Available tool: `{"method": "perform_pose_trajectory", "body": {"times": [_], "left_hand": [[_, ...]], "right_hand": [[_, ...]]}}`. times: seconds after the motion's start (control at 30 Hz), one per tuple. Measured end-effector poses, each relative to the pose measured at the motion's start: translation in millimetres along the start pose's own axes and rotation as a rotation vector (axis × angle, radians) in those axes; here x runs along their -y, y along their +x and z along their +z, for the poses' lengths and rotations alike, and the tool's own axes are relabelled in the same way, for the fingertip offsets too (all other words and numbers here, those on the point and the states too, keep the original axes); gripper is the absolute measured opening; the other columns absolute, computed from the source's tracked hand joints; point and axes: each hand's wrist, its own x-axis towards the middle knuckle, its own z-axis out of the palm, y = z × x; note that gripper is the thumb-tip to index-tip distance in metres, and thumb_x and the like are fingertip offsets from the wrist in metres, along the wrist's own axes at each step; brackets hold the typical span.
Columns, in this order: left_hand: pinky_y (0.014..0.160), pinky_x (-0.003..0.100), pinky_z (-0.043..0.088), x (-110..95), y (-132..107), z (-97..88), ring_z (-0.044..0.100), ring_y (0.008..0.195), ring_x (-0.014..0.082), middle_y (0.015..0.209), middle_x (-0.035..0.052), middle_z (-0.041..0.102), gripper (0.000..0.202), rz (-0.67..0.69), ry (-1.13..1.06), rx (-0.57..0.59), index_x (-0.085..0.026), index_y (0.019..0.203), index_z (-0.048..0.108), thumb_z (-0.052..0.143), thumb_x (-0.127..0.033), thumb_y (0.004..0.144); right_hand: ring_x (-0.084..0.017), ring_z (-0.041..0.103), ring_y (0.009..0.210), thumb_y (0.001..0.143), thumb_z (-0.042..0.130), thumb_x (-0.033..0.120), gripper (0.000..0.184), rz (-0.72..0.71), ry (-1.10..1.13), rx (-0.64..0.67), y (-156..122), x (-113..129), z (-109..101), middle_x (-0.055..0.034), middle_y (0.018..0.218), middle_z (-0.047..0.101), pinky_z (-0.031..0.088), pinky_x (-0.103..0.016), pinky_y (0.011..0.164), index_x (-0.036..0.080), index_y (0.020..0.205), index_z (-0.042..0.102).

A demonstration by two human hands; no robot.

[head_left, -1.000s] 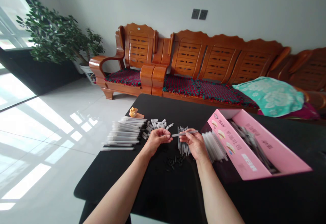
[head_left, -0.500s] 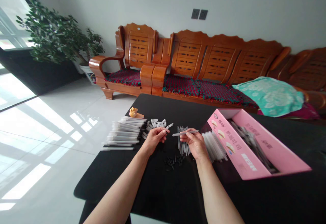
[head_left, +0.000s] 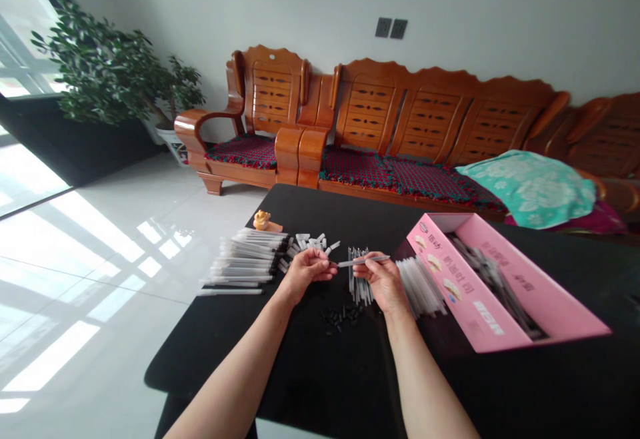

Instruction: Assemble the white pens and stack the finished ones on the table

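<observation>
In my right hand (head_left: pixel 384 282) a pale translucent pen barrel (head_left: pixel 354 262) is pinched level, its tip pointing left. The closed fingers of my left hand (head_left: pixel 306 272) meet that tip and pinch a tiny dark piece, which looks like a black pen plug (head_left: pixel 334 264) and is mostly covered. Below the hands lie several loose black plugs (head_left: pixel 344 318). Thin pen refills (head_left: pixel 361 287) are lined up beside my right hand, with a row of pale barrels (head_left: pixel 421 287) to their right. White pen caps (head_left: pixel 306 242) are heaped behind my left hand.
Pale pens with black ends (head_left: pixel 243 259) are stacked on the left of the black table (head_left: pixel 210 352), near a small yellow figurine (head_left: pixel 263 219). A pink box (head_left: pixel 450 286) holding dark and pale slender items stands at right. A wooden sofa (head_left: pixel 370 112) is behind.
My left hand has shifted slightly right, bringing its fingers to the barrel's tip and closing the gap between them. My right hand has stayed almost still.
</observation>
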Motion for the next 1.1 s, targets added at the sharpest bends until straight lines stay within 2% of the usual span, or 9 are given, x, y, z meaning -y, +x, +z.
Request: {"method": "perform_pose_trajectory", "body": {"times": [0.4, 1.1], "left_hand": [[0.065, 0.024, 0.058, 1, -3, 9.9, 0.072, 0.073, 0.0178, 0.082, 0.0116, 0.073, 0.04, -0.041, 0.048, 0.044, -0.012, 0.088, 0.054, 0.08, -0.039, 0.071], [0.067, 0.025, 0.058, 2, -3, 11.9, 0.071, 0.073, 0.0176, 0.08, 0.0109, 0.073, 0.039, -0.02, 0.038, 0.025, -0.013, 0.086, 0.053, 0.079, -0.039, 0.072]], "right_hand": [[-0.019, 0.074, 0.07, 0.077, 0.076, 0.022, 0.016, 0.01, -0.023, 0.008, -2, 2, 5, -0.0071, 0.085, 0.077, 0.063, -0.028, 0.064, 0.017, 0.087, 0.065], [-0.02, 0.074, 0.071, 0.075, 0.077, 0.022, 0.017, 0.012, -0.03, -0.001, -2, 2, 6, -0.0059, 0.084, 0.077, 0.063, -0.029, 0.065, 0.017, 0.086, 0.065]]}}
